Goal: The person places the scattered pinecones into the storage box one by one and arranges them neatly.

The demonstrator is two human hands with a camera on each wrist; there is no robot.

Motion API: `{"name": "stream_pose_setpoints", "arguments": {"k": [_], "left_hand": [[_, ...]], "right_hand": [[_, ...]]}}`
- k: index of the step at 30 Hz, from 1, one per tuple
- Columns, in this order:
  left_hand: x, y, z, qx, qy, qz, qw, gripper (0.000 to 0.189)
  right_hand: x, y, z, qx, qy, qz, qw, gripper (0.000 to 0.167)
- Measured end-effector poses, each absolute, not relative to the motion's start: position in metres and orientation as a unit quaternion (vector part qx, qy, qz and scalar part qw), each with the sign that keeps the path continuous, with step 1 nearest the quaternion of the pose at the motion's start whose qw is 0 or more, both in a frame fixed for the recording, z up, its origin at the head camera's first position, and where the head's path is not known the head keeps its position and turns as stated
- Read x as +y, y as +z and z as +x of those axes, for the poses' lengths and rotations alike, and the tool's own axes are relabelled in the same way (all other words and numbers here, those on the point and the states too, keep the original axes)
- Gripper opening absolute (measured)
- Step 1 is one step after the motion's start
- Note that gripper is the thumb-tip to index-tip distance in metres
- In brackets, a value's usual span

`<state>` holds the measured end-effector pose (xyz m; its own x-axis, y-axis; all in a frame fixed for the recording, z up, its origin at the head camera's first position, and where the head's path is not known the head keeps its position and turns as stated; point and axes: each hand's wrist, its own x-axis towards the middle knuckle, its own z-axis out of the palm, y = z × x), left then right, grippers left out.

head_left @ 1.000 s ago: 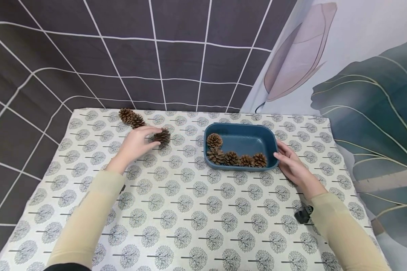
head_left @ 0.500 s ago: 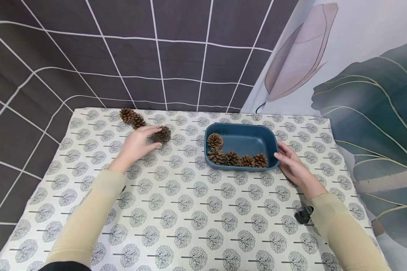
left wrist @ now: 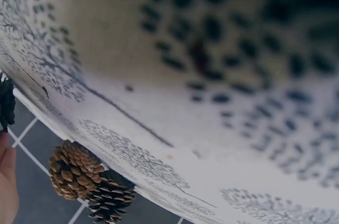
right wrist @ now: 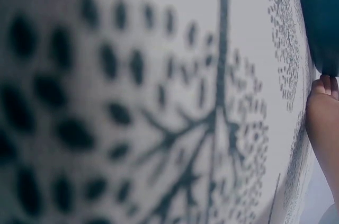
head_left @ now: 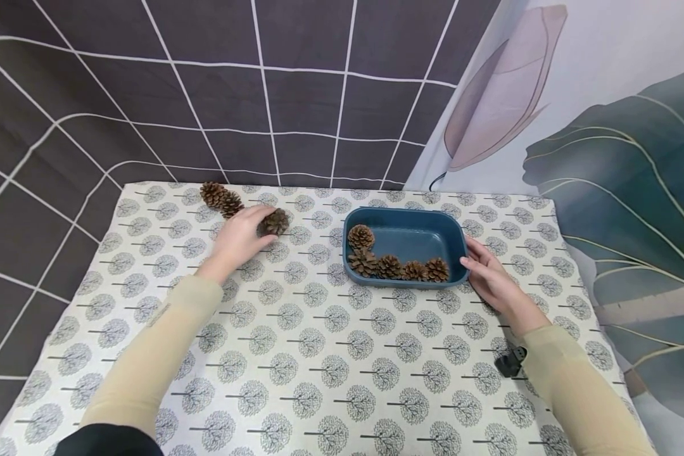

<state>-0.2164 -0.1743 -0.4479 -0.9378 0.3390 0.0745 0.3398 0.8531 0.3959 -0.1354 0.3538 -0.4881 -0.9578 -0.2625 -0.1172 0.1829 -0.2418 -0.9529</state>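
Note:
My left hand (head_left: 238, 239) pinches a brown pine cone (head_left: 276, 222) between thumb and fingers, low over the patterned cloth at the left. In the left wrist view only a dark edge of that pine cone (left wrist: 6, 102) shows by the fingertips. To the right stands a dark blue rectangular box (head_left: 401, 283), with several pine cones (head_left: 389, 266) along its left end and near side. My right hand (head_left: 493, 278) grips the box's right end, thumb at the rim and fingers along the outer wall. The right wrist view catches just a corner of the box (right wrist: 320, 17) above the fingers.
Two more pine cones (head_left: 221, 199) lie together just beyond my left hand, near the table's back edge. A tree-print cloth (head_left: 330, 354) covers the table. Behind it hangs a dark grid-patterned sheet (head_left: 302, 101), with a leaf-print curtain (head_left: 615, 209) at the right.
The pine cone in my left hand has turned so another side faces up. The left hand and forearm have shifted slightly to the right. Right hand and box stay put.

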Motion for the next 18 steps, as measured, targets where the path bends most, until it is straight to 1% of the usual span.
{"name": "stream_pose_setpoints", "arguments": {"k": [5,11,18], "left_hand": [[-0.1754,-0.4497,-0.2195,-0.962,-0.223,-0.160,0.007,0.064],[-0.1783,-0.4516,-0.2220,-0.960,-0.232,-0.154,0.010,0.063],[-0.1767,-0.4497,-0.2223,-0.952,-0.278,-0.125,0.018,0.062]], "right_hand": [[0.3537,-0.4882,-0.1354,0.599,-0.788,-0.035,0.141,0.067],[0.3537,-0.4870,-0.1356,0.607,-0.781,-0.025,0.145,0.072],[0.3532,-0.4860,-0.1349,0.608,-0.780,-0.025,0.145,0.072]]}}
